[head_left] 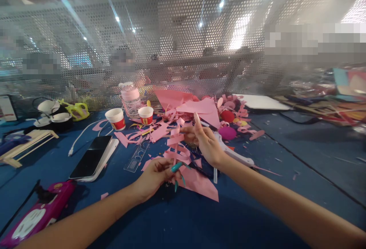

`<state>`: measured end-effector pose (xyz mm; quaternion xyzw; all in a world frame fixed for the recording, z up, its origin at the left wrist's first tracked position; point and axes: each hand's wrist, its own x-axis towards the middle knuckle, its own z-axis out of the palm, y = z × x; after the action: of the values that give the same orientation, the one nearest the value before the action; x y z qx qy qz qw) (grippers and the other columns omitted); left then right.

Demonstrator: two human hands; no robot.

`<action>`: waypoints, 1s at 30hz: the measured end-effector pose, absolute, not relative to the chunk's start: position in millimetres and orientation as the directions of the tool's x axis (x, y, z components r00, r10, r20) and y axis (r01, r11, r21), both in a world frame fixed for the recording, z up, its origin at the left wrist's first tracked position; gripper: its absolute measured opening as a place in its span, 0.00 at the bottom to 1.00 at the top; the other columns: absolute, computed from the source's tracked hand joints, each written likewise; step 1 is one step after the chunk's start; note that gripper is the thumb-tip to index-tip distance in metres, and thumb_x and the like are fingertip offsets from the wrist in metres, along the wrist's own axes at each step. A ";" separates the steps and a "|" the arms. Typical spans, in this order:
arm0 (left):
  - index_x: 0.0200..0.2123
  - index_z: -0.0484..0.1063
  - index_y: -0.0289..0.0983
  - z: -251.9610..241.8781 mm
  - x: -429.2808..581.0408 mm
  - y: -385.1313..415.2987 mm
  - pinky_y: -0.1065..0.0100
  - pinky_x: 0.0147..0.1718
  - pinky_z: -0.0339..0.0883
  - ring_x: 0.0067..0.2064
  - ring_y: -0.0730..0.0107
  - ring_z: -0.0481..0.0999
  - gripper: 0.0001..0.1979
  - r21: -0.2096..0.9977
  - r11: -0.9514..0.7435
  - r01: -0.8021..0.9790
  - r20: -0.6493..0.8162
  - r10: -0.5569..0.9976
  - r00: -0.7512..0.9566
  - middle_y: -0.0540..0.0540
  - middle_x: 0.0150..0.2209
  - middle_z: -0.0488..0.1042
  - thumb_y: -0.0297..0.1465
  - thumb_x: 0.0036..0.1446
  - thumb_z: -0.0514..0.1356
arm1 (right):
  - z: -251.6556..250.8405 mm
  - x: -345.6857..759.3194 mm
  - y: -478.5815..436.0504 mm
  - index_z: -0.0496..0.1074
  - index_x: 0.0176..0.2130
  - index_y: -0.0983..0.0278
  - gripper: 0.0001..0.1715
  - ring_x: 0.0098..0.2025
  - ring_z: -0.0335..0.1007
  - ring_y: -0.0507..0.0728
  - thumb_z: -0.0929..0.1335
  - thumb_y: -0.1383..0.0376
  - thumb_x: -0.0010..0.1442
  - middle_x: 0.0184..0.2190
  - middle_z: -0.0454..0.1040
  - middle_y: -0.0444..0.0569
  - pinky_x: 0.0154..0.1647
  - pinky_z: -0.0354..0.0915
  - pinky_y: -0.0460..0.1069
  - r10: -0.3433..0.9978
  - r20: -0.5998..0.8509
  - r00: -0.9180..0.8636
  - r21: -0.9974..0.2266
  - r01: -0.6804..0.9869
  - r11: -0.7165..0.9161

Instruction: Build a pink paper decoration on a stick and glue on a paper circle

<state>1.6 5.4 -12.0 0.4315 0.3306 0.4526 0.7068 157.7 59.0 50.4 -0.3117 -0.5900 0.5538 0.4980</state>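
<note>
My left hand (156,176) pinches the lower end of a curled pink paper strip (176,148) between thumb and fingers with long teal nails. My right hand (204,140) grips the upper part of the same strip, fingers closed, one long pale nail pointing up. Both hands hover just above the blue table (300,157), over a flat pink paper piece (200,184). Dark scissors (200,165) lie partly hidden beneath my right wrist.
A heap of pink paper scraps (200,108) with red and magenta pompoms (227,133) lies behind. Two paper cups (116,118), a clear bottle (130,98), a phone (93,157), a clear ruler (137,157), a white glue gun (234,154) and a pink power strip (37,214) surround them.
</note>
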 end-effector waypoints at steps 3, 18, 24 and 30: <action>0.28 0.75 0.32 -12.6 1.3 5.5 0.76 0.22 0.62 0.20 0.79 0.70 0.14 0.913 0.209 -0.350 -0.070 0.927 0.370 0.48 0.20 0.75 0.37 0.39 0.69 | 49.1 158.0 60.6 0.76 0.37 0.58 0.33 0.37 0.74 0.57 0.62 0.38 0.47 0.30 0.77 0.48 0.47 0.66 0.55 0.912 0.256 -0.320 -0.963 -0.169 0.210; 0.30 0.75 0.31 -9.9 2.6 6.0 0.77 0.21 0.63 0.21 0.79 0.71 0.16 0.909 0.235 -0.344 -0.100 0.924 0.368 0.48 0.21 0.75 0.37 0.40 0.68 | 44.2 156.7 67.7 0.76 0.31 0.66 0.21 0.34 0.73 0.53 0.69 0.50 0.48 0.30 0.77 0.47 0.40 0.67 0.48 0.929 0.253 -0.269 -0.961 -0.184 0.208; 0.29 0.74 0.31 -8.2 3.8 6.0 0.76 0.24 0.66 0.22 0.78 0.72 0.14 0.906 0.234 -0.353 -0.106 0.932 0.347 0.48 0.22 0.75 0.36 0.41 0.68 | 47.9 156.8 61.6 0.73 0.34 0.65 0.20 0.31 0.73 0.52 0.75 0.61 0.37 0.28 0.76 0.45 0.34 0.69 0.48 0.940 0.191 -0.283 -0.980 -0.113 0.165; 0.30 0.74 0.31 -8.6 3.4 4.7 0.75 0.24 0.66 0.22 0.77 0.73 0.15 0.908 0.235 -0.346 -0.102 0.927 0.361 0.48 0.23 0.75 0.36 0.41 0.68 | 50.1 154.5 56.1 0.71 0.35 0.66 0.23 0.35 0.73 0.57 0.76 0.63 0.35 0.33 0.76 0.50 0.33 0.71 0.50 0.938 0.264 -0.226 -0.958 0.048 0.282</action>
<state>3.4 4.7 -8.6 0.4244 0.3421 0.4498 0.7074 154.5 56.1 50.1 -0.3876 -0.6357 0.4571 0.4865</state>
